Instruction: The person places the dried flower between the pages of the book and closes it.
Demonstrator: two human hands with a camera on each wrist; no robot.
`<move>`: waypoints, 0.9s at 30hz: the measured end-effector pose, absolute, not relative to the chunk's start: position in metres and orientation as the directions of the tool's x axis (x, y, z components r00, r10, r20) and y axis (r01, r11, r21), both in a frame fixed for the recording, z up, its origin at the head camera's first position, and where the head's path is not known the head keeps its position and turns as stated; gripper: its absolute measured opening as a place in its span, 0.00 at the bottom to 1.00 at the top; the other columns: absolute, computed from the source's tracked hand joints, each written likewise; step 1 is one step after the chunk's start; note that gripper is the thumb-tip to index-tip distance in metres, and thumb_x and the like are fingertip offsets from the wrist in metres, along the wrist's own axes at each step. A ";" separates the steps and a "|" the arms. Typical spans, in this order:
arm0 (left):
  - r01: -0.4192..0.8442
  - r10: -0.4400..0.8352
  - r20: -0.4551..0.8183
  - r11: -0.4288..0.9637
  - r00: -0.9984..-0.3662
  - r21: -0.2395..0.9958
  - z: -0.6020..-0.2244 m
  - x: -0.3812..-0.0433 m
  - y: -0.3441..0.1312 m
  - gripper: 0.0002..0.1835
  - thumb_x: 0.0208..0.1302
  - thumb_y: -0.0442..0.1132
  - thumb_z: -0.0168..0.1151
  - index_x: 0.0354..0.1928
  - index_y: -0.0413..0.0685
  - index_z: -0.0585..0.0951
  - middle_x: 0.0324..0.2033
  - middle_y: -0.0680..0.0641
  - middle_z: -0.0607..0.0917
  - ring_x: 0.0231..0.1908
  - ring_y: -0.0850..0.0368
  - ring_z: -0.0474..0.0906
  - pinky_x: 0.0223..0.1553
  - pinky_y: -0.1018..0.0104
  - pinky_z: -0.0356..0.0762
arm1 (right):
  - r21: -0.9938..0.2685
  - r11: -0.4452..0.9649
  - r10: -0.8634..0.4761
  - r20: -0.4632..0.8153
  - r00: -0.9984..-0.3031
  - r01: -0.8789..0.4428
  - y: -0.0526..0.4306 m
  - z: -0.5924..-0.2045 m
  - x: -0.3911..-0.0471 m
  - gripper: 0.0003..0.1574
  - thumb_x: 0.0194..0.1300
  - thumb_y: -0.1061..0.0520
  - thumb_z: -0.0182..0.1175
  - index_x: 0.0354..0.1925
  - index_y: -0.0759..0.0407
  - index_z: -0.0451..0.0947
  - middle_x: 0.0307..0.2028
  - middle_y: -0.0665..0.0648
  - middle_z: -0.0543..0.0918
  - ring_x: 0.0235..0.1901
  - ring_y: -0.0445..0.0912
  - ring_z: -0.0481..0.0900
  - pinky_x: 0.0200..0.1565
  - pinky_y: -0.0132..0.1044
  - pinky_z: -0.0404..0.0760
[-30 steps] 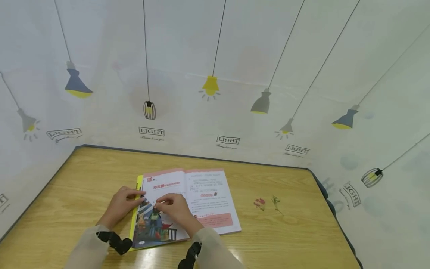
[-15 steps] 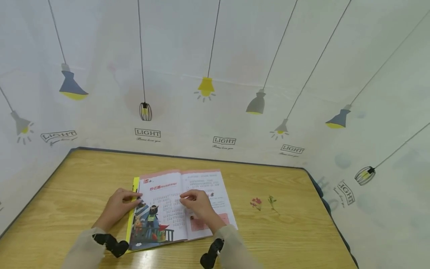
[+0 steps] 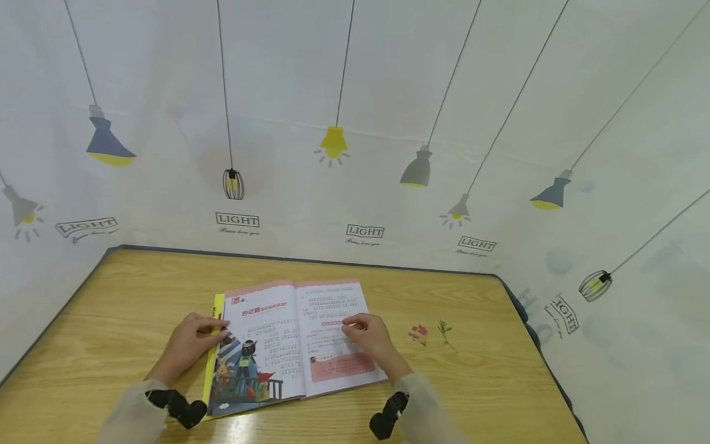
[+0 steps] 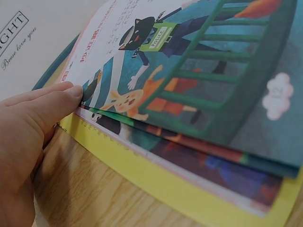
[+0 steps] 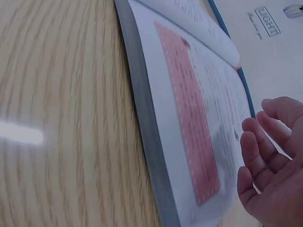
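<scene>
A picture book [image 3: 285, 351] lies spread on the wooden table, its left page printed with a cat in a green vest beside a railing. My left hand [image 3: 188, 342] pinches the left edge of its pages; in the left wrist view the thumb [image 4: 71, 97] lies on the page edge, with the fingers mostly hidden beneath. Several page layers fan apart there above the yellow cover [image 4: 156, 191]. Over the right page, near its outer edge, my right hand [image 3: 370, 338] hovers with loosely bent fingers. Nothing shows between those fingers [image 5: 251, 146] in the right wrist view.
A pink flower sprig [image 3: 418, 334] and a green-leaved sprig [image 3: 445, 331] lie on the table [image 3: 477, 376], to the right of the book. Behind the table's dark edge rises a pale wall covering [image 3: 288, 92] printed with hanging lamps.
My right hand has travelled rightward from the left page, across the fold, to the right page. The left hand has stayed at the book's left edge. The view has shifted slightly.
</scene>
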State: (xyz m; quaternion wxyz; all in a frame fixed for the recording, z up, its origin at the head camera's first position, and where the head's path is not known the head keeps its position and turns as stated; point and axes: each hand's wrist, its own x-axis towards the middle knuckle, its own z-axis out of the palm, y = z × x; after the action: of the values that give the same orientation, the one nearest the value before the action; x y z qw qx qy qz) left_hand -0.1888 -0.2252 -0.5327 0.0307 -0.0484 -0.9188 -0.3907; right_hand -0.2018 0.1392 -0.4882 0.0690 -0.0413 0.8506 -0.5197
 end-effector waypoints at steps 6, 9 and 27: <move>0.120 0.071 0.098 0.688 -0.993 0.716 -0.533 -0.188 -0.225 0.18 0.57 0.47 0.64 0.45 0.43 0.83 0.38 0.44 0.76 0.38 0.53 0.67 0.37 0.58 0.65 | -0.890 0.454 -0.079 -0.088 -0.993 0.043 0.165 -0.495 -0.202 0.11 0.57 0.61 0.62 0.38 0.68 0.81 0.23 0.53 0.75 0.24 0.41 0.70 0.27 0.33 0.70; 0.125 0.074 0.103 0.687 -0.992 0.715 -0.533 -0.188 -0.225 0.18 0.57 0.47 0.64 0.45 0.43 0.83 0.38 0.44 0.76 0.38 0.53 0.67 0.37 0.58 0.65 | -0.894 0.443 -0.049 -0.102 -0.994 0.070 0.177 -0.498 -0.202 0.11 0.57 0.62 0.61 0.39 0.68 0.81 0.24 0.54 0.76 0.24 0.41 0.70 0.26 0.32 0.69; 0.099 0.060 0.079 0.683 -0.995 0.724 -0.535 -0.188 -0.225 0.19 0.58 0.48 0.63 0.47 0.43 0.83 0.39 0.43 0.75 0.39 0.53 0.67 0.38 0.58 0.65 | -0.889 0.441 0.102 -0.086 -0.991 0.122 0.247 -0.509 -0.188 0.14 0.57 0.64 0.62 0.41 0.72 0.79 0.40 0.66 0.80 0.37 0.51 0.77 0.33 0.33 0.75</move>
State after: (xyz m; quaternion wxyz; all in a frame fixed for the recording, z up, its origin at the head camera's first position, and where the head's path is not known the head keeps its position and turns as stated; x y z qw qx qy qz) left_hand -0.1885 -0.2254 -0.5346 0.0246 -0.0432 -0.9169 -0.3960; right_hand -0.1876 0.2473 -0.5086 0.0099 0.0660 0.8487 -0.5247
